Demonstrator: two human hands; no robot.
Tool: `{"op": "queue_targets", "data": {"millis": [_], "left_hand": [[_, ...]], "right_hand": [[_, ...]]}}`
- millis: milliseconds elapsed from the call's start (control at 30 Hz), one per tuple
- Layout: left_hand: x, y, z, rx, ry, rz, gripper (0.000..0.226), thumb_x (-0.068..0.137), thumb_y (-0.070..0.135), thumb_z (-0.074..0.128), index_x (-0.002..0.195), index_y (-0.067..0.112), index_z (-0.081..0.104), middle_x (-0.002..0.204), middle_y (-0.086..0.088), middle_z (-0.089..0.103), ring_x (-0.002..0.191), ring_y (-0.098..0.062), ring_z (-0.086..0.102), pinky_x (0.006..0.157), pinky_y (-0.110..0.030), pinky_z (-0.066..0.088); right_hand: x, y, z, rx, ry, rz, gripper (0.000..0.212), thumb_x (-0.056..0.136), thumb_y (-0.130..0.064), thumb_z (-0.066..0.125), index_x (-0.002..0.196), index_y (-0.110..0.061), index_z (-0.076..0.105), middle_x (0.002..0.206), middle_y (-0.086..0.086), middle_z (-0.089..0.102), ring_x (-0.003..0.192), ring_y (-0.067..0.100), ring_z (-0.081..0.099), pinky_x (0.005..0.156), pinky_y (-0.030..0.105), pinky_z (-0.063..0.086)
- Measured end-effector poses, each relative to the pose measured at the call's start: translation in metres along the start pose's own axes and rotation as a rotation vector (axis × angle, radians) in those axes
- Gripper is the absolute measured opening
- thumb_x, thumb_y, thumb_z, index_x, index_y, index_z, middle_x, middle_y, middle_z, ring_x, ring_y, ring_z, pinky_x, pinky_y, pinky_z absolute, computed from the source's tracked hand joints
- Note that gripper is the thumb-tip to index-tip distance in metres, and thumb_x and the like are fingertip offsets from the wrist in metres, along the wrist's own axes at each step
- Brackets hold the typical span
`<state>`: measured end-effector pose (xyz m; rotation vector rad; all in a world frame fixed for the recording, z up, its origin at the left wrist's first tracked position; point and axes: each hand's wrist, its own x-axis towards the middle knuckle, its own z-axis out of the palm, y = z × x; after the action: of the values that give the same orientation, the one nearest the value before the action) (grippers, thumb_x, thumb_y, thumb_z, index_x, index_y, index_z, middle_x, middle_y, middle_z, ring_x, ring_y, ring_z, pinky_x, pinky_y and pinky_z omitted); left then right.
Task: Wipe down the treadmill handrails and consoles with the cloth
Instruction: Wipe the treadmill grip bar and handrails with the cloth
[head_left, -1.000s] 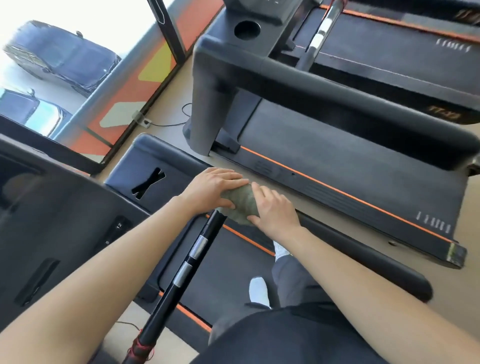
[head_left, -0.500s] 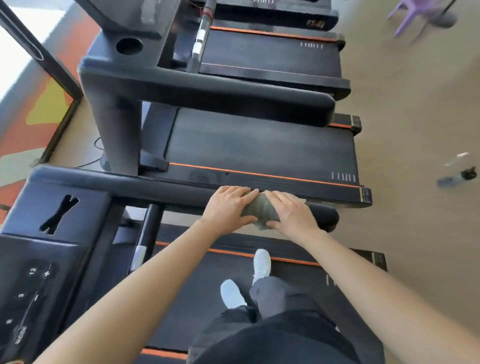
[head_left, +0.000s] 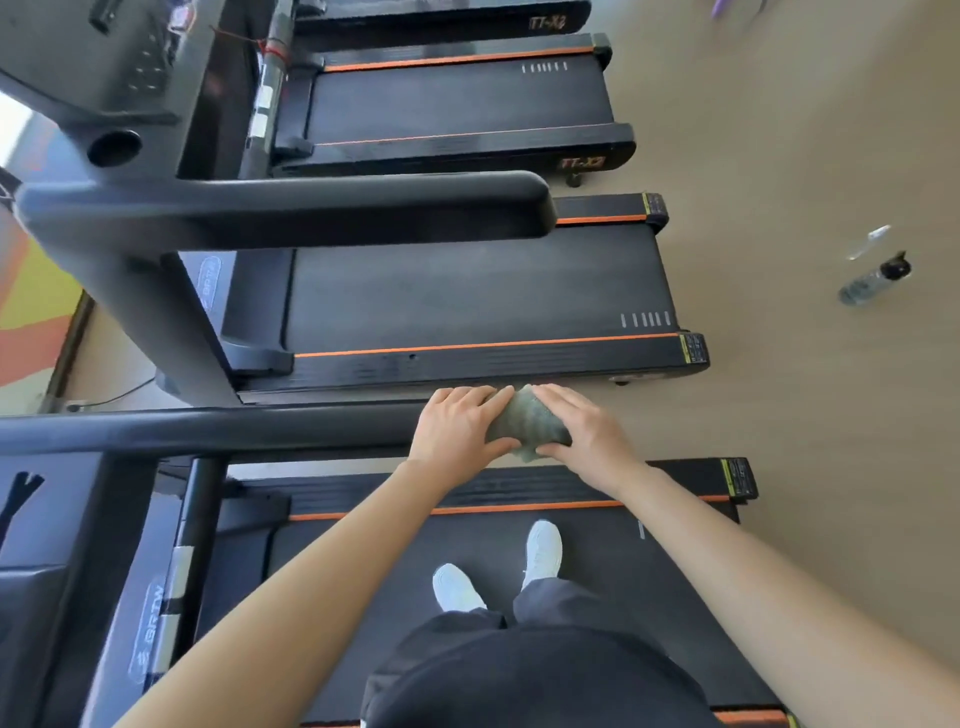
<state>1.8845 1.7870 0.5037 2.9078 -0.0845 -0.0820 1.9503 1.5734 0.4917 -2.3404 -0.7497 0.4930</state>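
Observation:
A crumpled grey-green cloth (head_left: 525, 420) is wrapped over the free end of the black handrail (head_left: 208, 431) of the treadmill I stand on. My left hand (head_left: 460, 427) grips the cloth from the left, fingers over the rail and thumb underneath. From the right, my right hand (head_left: 583, 435) grips the same cloth, and the rail's tip is hidden beneath it. The console (head_left: 47, 525) of this treadmill fills the lower left edge of the view.
A neighbouring treadmill stands just beyond, its thick handrail (head_left: 291, 210) and belt (head_left: 467, 291) close to my hands. A third treadmill (head_left: 457, 98) lies farther back. On the wooden floor at right lies a clear bottle (head_left: 872, 278). My white shoes (head_left: 543, 551) stand on the belt.
Both hands have slid the cloth along the handrail to its free end, still holding it. The view has turned right toward the floor.

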Motion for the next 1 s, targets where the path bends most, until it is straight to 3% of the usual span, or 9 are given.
{"op": "queue_targets", "data": {"millis": [200,300,400,500,633,767,833,900,1000], "left_hand": [[0.020,0.034,0.007,-0.003,-0.016,0.020,0.074,0.076,0.056,0.075,0.142,0.029,0.056,0.128,0.008,0.067,0.113,-0.022,0.064,0.095,-0.040,0.048],[0.029,0.046,0.012,0.005,-0.008,0.064,0.073,0.074,0.054,0.078,0.140,0.030,0.058,0.130,0.007,0.066,0.112,-0.022,0.065,0.093,-0.040,0.049],[0.040,0.056,0.016,0.044,-0.050,0.083,0.070,0.071,0.051,0.081,0.135,0.029,0.062,0.129,0.005,0.067,0.110,-0.023,0.066,0.091,-0.040,0.051],[0.054,0.070,0.018,0.094,-0.149,0.119,0.059,0.074,0.050,0.076,0.129,0.029,0.066,0.127,0.004,0.067,0.108,-0.025,0.065,0.092,-0.039,0.049],[0.075,0.082,0.020,0.147,-0.346,0.186,0.043,0.086,0.055,0.063,0.123,0.033,0.066,0.129,0.010,0.063,0.113,-0.022,0.060,0.093,-0.036,0.044],[0.089,0.089,0.023,0.232,-0.444,0.249,0.030,0.090,0.051,0.057,0.110,0.029,0.064,0.106,0.010,0.061,0.101,-0.021,0.060,0.076,-0.031,0.038],[0.091,0.090,0.021,0.228,-0.454,0.233,0.027,0.090,0.048,0.057,0.109,0.031,0.064,0.102,0.011,0.061,0.100,-0.019,0.060,0.074,-0.029,0.034],[0.091,0.089,0.019,0.209,-0.447,0.210,0.029,0.089,0.048,0.058,0.112,0.031,0.064,0.103,0.011,0.062,0.100,-0.019,0.061,0.076,-0.030,0.037],[0.081,0.078,0.015,0.153,-0.377,0.161,0.036,0.086,0.053,0.057,0.116,0.034,0.063,0.108,0.012,0.065,0.099,-0.018,0.063,0.078,-0.031,0.044]], "right_hand": [[-0.020,0.036,0.015,0.272,0.107,0.146,0.079,0.080,-0.006,0.081,0.149,-0.019,0.046,0.144,-0.005,0.056,0.124,0.016,0.058,0.101,0.030,0.049],[-0.027,0.049,0.022,0.313,0.131,0.211,0.070,0.083,-0.009,0.079,0.146,-0.017,0.050,0.138,-0.001,0.062,0.119,0.016,0.060,0.098,0.015,0.040],[-0.030,0.060,0.024,0.364,0.114,0.274,0.065,0.083,-0.012,0.078,0.142,-0.021,0.054,0.129,-0.004,0.067,0.111,0.016,0.063,0.091,0.010,0.039],[-0.036,0.070,0.019,0.403,0.065,0.311,0.058,0.084,-0.020,0.076,0.138,-0.029,0.057,0.122,-0.009,0.069,0.110,0.016,0.064,0.090,0.018,0.045],[-0.048,0.077,0.013,0.530,0.064,0.418,0.058,0.090,-0.010,0.067,0.145,-0.017,0.051,0.140,-0.002,0.057,0.124,0.015,0.054,0.105,0.022,0.039],[-0.049,0.060,0.013,0.774,0.085,0.463,0.046,0.082,-0.022,0.063,0.123,-0.043,0.063,0.119,0.007,0.071,0.111,0.027,0.065,0.102,0.048,0.051],[-0.043,0.047,0.016,0.892,0.062,0.439,0.044,0.081,-0.021,0.064,0.120,-0.041,0.065,0.114,0.002,0.072,0.110,0.027,0.066,0.098,0.043,0.053],[-0.035,0.038,0.017,0.983,0.061,0.452,0.050,0.078,-0.013,0.062,0.123,-0.035,0.065,0.101,-0.005,0.071,0.092,0.020,0.065,0.084,0.037,0.052],[-0.027,0.031,0.013,0.955,0.073,0.440,0.058,0.073,-0.013,0.064,0.128,-0.032,0.063,0.093,-0.017,0.068,0.082,0.005,0.061,0.076,0.026,0.049]]}}
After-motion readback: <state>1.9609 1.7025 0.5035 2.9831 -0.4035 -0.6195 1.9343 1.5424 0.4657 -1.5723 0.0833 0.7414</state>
